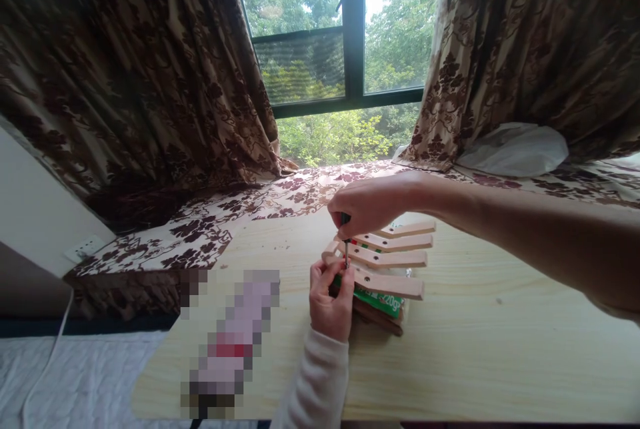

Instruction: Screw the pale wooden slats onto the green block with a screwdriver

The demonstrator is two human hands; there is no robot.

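The right hand [367, 206] clenches a screwdriver [345, 242] upright, its tip on the joined end of the wooden slats [395, 259]. Just below, the left hand [330, 302] pinches that end. The slats fan away over a green packet [380, 301], and the fastening looks unfinished.

Brown floral curtains [125, 69] hang on either side of a dark-framed window [353, 29], with green trees [330, 136] beyond. A matching floral cloth [210, 229] covers the sill behind the pale wooden worktop [475, 349]. A white plastic bag [515, 149] lies at the right. A wall socket [87, 247], a white cable [50, 356] and white quilted bedding [90, 382] are at the left.
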